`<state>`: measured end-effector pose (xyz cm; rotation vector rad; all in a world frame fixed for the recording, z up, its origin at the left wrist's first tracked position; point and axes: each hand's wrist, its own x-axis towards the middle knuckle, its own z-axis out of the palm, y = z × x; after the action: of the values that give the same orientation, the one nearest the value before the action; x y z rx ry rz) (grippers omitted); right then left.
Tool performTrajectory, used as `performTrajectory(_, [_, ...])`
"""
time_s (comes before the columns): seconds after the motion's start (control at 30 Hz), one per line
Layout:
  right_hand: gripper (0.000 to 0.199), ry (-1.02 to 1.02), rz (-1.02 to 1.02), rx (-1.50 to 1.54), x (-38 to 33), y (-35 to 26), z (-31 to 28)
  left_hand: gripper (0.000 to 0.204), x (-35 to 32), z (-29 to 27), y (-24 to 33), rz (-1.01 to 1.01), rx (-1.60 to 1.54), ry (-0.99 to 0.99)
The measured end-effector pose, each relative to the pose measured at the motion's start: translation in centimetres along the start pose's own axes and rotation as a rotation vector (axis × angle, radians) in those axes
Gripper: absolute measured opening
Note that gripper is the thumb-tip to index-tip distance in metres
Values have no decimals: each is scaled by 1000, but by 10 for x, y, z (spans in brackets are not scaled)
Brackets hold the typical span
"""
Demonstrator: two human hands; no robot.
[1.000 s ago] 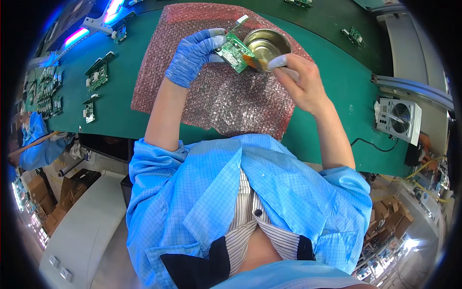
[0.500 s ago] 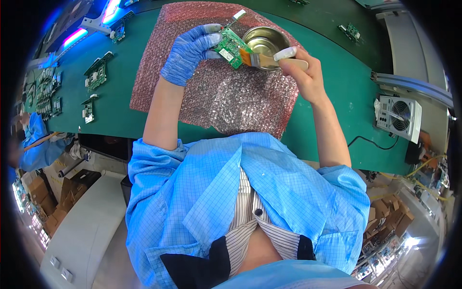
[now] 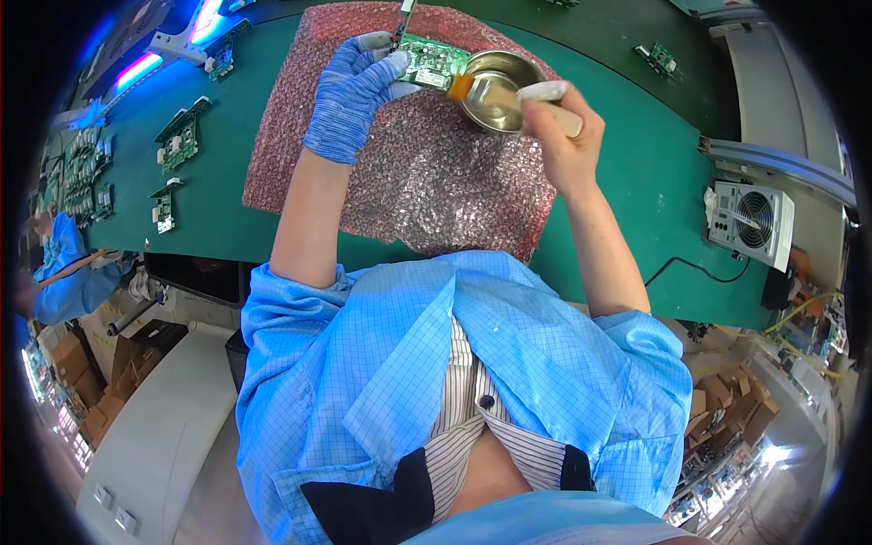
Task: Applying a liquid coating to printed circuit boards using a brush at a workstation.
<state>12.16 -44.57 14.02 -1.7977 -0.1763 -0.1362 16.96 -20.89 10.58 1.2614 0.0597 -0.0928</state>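
Observation:
A green circuit board [image 3: 436, 60] is gripped along its left end by my left hand [image 3: 356, 91], which wears a blue knit glove with pale fingertips. My right hand [image 3: 565, 132], bare but for a white cover on one finger, is closed round the pale handle of a flat brush [image 3: 495, 94]. The brush's orange-brown bristles meet the lower right corner of the board; blur hides whether they press on it. Behind the brush is a round metal bowl [image 3: 522, 71], its inside partly hidden. Both hands are above a sheet of pinkish bubble wrap [image 3: 409, 173].
The bubble wrap lies on a green table mat [image 3: 627, 218]. Several circuit boards [image 3: 179, 136] are spread on the left, and another board [image 3: 656, 60] lies far right. A white fan unit [image 3: 752, 221] with a black cord stands at the right. Another person's blue sleeve [image 3: 68, 263] shows far left.
My left hand has turned the board to lie more level and raised it slightly. The brush has moved with its corner, and my right hand has shifted a little left.

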Motion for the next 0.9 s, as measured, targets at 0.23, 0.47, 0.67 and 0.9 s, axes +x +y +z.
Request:
performTrajectory(0.23, [13, -115, 28, -24, 7, 0, 3, 35, 13, -2, -5, 29, -49, 10])
performTrajectory(0.47, [17, 50, 2, 149, 51, 15, -16, 30, 84, -26, -12, 27, -94, 165])
performTrajectory(0.67, [25, 179, -52, -363, 128, 74, -39, 28, 174, -53, -18, 3, 247, 494])
performTrajectory(0.9, [28, 121, -175, -840, 203, 125, -35, 22, 195, -73, -32, 77, -197, 539])
